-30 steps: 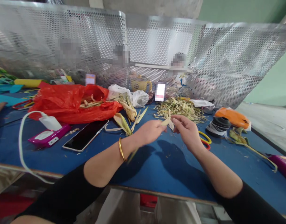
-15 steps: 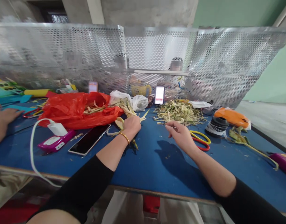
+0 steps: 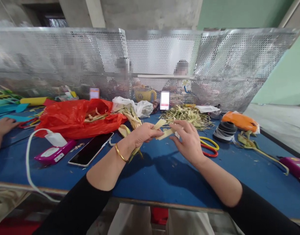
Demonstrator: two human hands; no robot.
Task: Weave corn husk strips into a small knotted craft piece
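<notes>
My left hand (image 3: 144, 133), with a gold bangle at the wrist, is closed on pale corn husk strips (image 3: 159, 123) over the blue table. Greenish husk ends hang below its palm. Opposite it, my right hand (image 3: 189, 142) has its fingers bent round the far end of one flat pale strip (image 3: 167, 133), so this strip spans the gap between both hands. Behind them lies a heap of shredded husk (image 3: 186, 116). Close to the left hand, more husk leaves (image 3: 132, 117) lean beside a red plastic bag (image 3: 64, 117).
Left of my hands lie a black-screened phone (image 3: 91, 149) and a purple power strip (image 3: 55, 153) with a white cable. Scissors with yellow and red handles (image 3: 210, 147), a black spool (image 3: 225, 131) and an orange packet (image 3: 240, 120) are at right. Another person's hand (image 3: 4, 129) rests far left.
My left hand has lifted from the husk leaves and moved right with pale strips in it. My right hand has closed in and now takes the end of one strip.
</notes>
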